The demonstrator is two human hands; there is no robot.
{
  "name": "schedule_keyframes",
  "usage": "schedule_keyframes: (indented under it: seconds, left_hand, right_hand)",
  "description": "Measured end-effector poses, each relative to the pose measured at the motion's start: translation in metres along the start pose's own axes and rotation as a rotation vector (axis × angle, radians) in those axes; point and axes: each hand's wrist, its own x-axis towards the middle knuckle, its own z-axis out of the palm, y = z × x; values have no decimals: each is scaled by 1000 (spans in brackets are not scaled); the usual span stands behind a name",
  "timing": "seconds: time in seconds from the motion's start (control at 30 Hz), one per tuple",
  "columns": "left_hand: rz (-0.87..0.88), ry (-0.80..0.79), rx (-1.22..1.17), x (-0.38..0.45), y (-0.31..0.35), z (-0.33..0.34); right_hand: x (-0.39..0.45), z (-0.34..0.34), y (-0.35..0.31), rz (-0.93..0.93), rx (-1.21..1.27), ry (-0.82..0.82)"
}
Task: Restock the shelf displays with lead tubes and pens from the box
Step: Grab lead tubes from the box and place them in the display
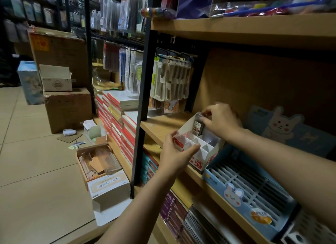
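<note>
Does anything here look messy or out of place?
Yes, the floor. An open box lies by the shelf base with loose cardboard scraps and bits of paper scattered on the tiles nearby. The white display box on the shelf sits at an angle to the edge.

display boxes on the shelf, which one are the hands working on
The white lead display, marked HB 0.7. The left hand grips its front and the right hand lowers a lead tube into its back slot. The blue bunny display beside it goes untouched.
</note>
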Motion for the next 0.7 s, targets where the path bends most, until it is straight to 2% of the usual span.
schedule_keyframes:
  seconds: [0.13,0.3,0.47,0.6,0.7]
  left_hand:
    - [29,20,5,-8,6,1]
    - [191,62,18,-42,11,-11]
    - [253,152,93,-108,-22,-46]
    - [87,276,191,-172,-81,-90]
    - [-157,394,279,-224,-138,-123]
  right_hand:
    - [-7,-6,-5,58,-1,-14]
    - [-42,-28,-27,-90,-50,32]
    - [-115,-38,-82,-248,293,84]
    - [-201,0,-130,-447,351,-110]
    - [-269,49,-153,-364,401,-376]
